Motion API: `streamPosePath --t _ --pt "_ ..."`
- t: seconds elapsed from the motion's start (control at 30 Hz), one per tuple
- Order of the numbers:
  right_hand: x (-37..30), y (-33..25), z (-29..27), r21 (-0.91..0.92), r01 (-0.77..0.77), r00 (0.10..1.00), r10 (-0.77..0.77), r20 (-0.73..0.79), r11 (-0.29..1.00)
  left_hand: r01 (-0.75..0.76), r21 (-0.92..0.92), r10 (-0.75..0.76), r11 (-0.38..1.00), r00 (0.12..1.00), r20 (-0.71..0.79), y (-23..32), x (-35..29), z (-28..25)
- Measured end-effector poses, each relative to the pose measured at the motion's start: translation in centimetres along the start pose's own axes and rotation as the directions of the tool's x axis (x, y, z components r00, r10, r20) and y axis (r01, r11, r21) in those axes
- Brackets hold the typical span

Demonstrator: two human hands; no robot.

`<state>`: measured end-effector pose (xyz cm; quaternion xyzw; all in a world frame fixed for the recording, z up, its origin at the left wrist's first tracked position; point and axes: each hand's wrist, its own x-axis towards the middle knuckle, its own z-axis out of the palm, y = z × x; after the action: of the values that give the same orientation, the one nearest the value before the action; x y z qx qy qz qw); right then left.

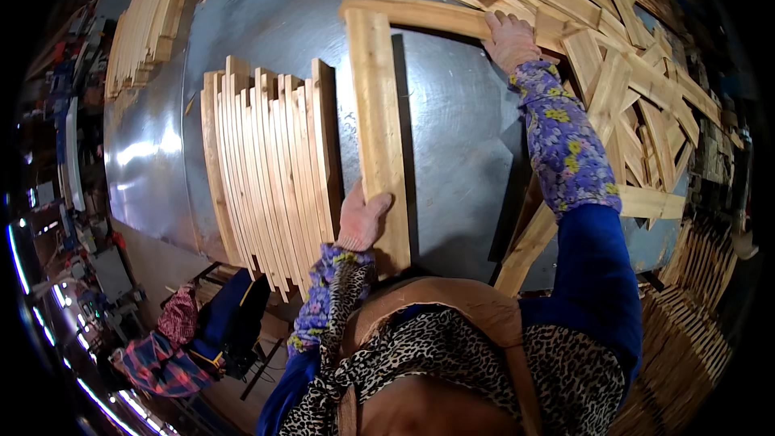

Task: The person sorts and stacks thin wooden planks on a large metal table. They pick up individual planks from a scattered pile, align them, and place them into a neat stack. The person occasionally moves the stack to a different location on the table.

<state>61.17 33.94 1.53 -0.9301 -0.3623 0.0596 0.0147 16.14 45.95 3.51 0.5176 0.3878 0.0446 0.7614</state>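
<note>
My left hand [363,218], in a pale pink glove, grips the near part of a light wooden board [374,105]. The thumb lies over the board's face; the fingers are at its left edge. This board runs away from me over the metal table. At its far end another board [420,14] runs crosswise to the right, meeting it near the corner; I cannot tell whether they are joined. My right hand [511,42], also gloved, is on the crosswise board, its fingers bent over the wood. To the left of my left hand stands a row of narrow wooden strips [270,169].
A loose heap of wooden pieces [605,8] covers the table's right side. More stacked strips [153,24] lie at the far left of the metal table [460,145]. A slanting board [529,250] is near my right arm. Below left is a chair with cloth [165,363].
</note>
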Motion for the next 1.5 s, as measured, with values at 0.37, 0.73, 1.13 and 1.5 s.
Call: streamPosePath --t 0.37,0.73,1.13,1.5 --pt "-15.4 -13.9 1.7 0.78 -0.585 0.809 -0.104 0.578 -0.222 0.053 0.824 0.333 0.564 0.899 -0.286 -3.8 -6.3 -3.1" --pt "-35.6 -16.0 6.6 -0.057 -0.665 0.747 -0.665 -0.02 -0.745 -0.011 1.0 0.591 -0.005 0.807 0.012 -4.1 -7.7 -6.5" --pt "-45.5 -11.7 0.2 0.929 -0.367 0.804 0.517 0.295 0.042 -0.053 0.997 0.444 0.061 0.896 0.02 0.8 -8.5 -8.2" --pt "-66.0 0.0 6.4 0.993 0.108 -0.104 0.993 0.055 -0.043 -0.464 0.854 0.643 0.234 0.733 0.222 -4.4 12.0 3.1"
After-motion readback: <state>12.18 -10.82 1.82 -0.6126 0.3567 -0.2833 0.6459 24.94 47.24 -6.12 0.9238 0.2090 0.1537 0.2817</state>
